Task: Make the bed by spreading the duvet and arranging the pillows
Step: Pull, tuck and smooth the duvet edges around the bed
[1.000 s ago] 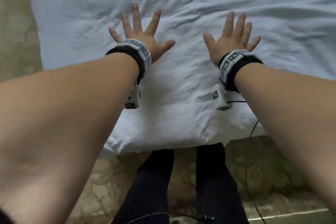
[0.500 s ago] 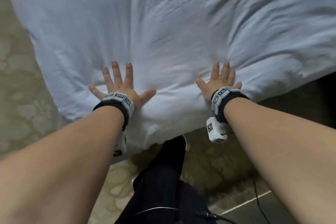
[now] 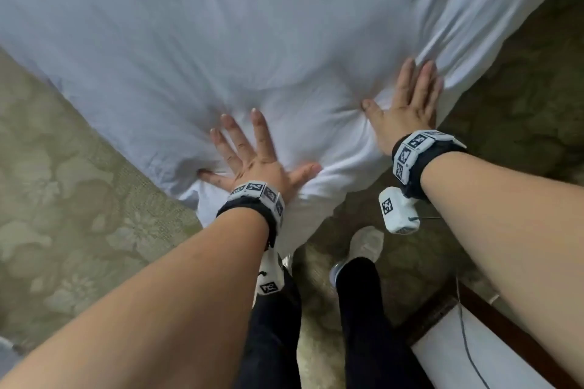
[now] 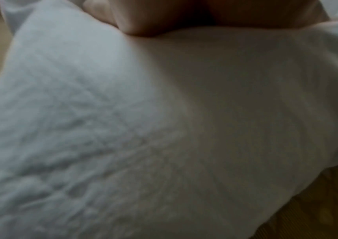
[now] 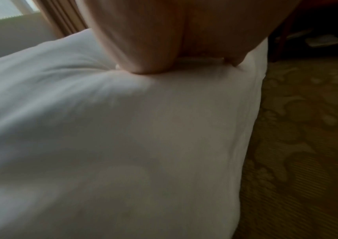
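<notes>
Both palms are down flat on the white duvet (image 3: 252, 41), right at the corner of the bed nearest the person; the duvet fills the head view from nine o'clock round through twelve to two, its corner pointing down toward six. The left hand (image 3: 252, 158) sits just below centre, fingers straight and fanned wide, thumb out toward three o'clock, pressing into the fabric so that creases radiate from under it; nothing is gripped. The right hand (image 3: 407, 104) lies at about two o'clock from the left, along the duvet's right-hand edge, fingers straight and held close together, thumb splayed toward nine; flat on the cloth too, holding nothing. The left wrist view shows the heel of the palm sunk into the soft white cover (image 4: 164, 129); the right wrist view shows the same, with the duvet's side falling away toward three o'clock down to the floor. Patterned carpet (image 3: 79, 215) runs at eight o'clock and again at three; the person's dark trouser legs (image 3: 363, 325) and a pale shoe (image 3: 366, 243) stand at six, just off the corner. Each wrist carries a black band with marker tiles (image 3: 414, 148); a thin cable (image 3: 467, 341) trails at five o'clock.
</notes>
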